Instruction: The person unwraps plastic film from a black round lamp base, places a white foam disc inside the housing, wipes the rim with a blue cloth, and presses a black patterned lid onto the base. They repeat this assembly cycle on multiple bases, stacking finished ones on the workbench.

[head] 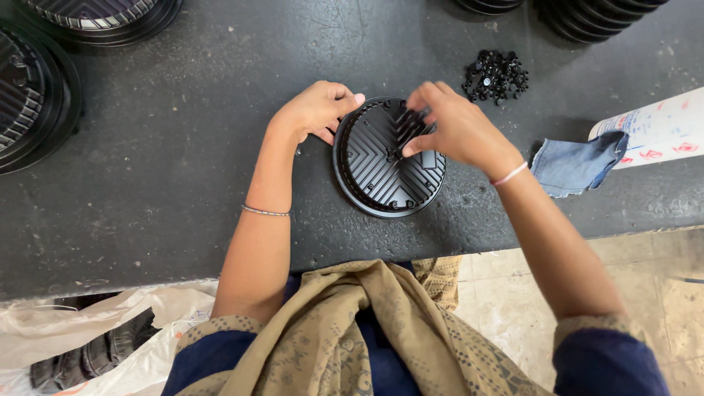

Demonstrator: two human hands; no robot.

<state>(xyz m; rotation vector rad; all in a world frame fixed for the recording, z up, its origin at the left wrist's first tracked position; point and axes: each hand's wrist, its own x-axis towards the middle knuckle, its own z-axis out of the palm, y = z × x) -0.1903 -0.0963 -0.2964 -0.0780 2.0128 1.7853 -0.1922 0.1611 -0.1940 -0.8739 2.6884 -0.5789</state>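
Black, round, ribbed plastic disc [385,165] is steadied at its rim by the curled left hand [317,110] so the right hand [455,128] fingertips, pinched together, can be pressed at its centre.

Disc: a round black plastic disc [381,172] with a ribbed chevron pattern lies flat on the dark worktable [183,161], near its front edge.
Left hand [317,110]: grips the disc's upper left rim, thumb over the edge.
Right hand [451,125]: rests on the disc's upper right part, fingertips [411,147] pinched at its centre (whatever they pinch is too small to tell).
Small parts: a heap of little black pieces [495,75] sits just beyond the right hand.
Cloth: a blue denim scrap [576,165] lies beside the right wrist, touching a white printed roll [660,128].
Stacks: more black discs [33,95] stand at the table's left corner.
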